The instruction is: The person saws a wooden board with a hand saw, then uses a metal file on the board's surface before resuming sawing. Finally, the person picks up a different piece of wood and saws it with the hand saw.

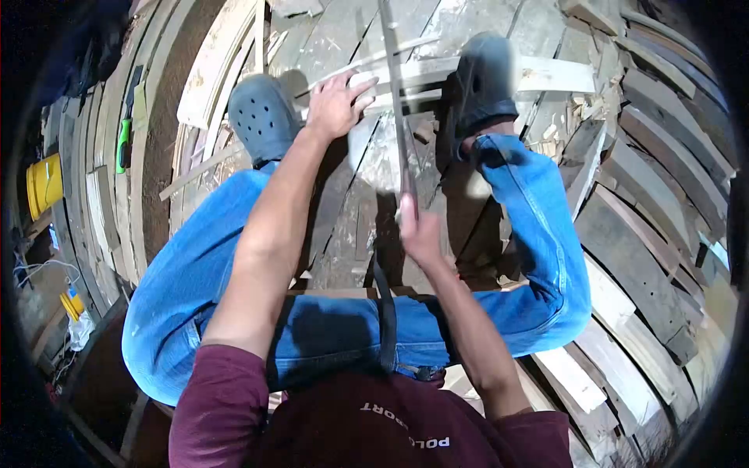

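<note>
I sit with my knees apart, in blue jeans and grey clogs. My left hand (334,103) presses flat on a pale wooden slat (550,76) that lies crosswise under my right clog (477,78). My right hand (419,231) grips the handle end of a long thin saw blade (394,86), which runs up and away from me across the slat, just right of my left fingers. The blade looks blurred. My left clog (262,115) rests on the boards to the left.
Weathered planks and offcuts (647,234) cover the floor all around, with wood chips near the right clog. A green-handled tool (122,144) lies on boards at the left. A yellow bucket (44,184) stands at the far left.
</note>
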The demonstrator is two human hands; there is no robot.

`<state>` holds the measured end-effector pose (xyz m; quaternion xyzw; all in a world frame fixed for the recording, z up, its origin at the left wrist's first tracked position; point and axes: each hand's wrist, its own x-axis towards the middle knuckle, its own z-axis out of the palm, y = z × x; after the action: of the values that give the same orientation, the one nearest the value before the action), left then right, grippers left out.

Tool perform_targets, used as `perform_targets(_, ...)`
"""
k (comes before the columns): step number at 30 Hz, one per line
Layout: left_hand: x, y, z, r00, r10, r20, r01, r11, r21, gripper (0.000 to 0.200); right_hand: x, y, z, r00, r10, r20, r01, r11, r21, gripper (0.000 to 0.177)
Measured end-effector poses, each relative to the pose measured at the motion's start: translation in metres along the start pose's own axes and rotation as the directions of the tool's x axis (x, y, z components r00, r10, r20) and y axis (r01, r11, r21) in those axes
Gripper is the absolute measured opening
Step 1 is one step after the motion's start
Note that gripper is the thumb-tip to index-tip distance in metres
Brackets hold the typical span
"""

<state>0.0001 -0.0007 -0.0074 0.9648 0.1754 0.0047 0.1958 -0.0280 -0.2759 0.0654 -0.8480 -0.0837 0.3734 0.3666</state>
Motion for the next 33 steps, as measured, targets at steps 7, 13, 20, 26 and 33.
perform_targets(7, -0.005, 0.008, -0.001, 0.997, -0.061, 0.041, 0.062, 0.998, -0.008, 0.042, 0.025, -0.015, 0.008, 0.996, -0.053, -0.072, 0.060, 0.994, 0.096, 0.063)
perform_targets(13, 0.002, 0.012, 0.010, 0.982, -0.092, -0.162, 0.068, 0.986, -0.150, 0.038, 0.012, -0.016, 0.004, 0.981, -0.134, -0.140, 0.147, 0.986, 0.083, 0.062)
perform_targets(20, 0.011, 0.020, 0.003, 0.943, -0.318, -0.099, 0.301, 0.941, -0.158, 0.047, 0.002, -0.021, 0.009, 0.985, -0.127, -0.114, 0.136, 0.988, 0.068, 0.063)
perform_targets(26, 0.018, 0.021, 0.003, 0.951, -0.308, 0.004, 0.308, 0.951, -0.003, 0.045, 0.033, -0.029, 0.008, 0.983, -0.152, -0.103, 0.152, 0.988, -0.007, 0.060)
perform_targets(33, 0.020, 0.022, 0.005, 0.954, -0.300, 0.008, 0.299, 0.953, 0.050, 0.046, 0.016, -0.013, -0.009, 0.916, -0.348, -0.199, 0.349, 0.937, -0.031, 0.057)
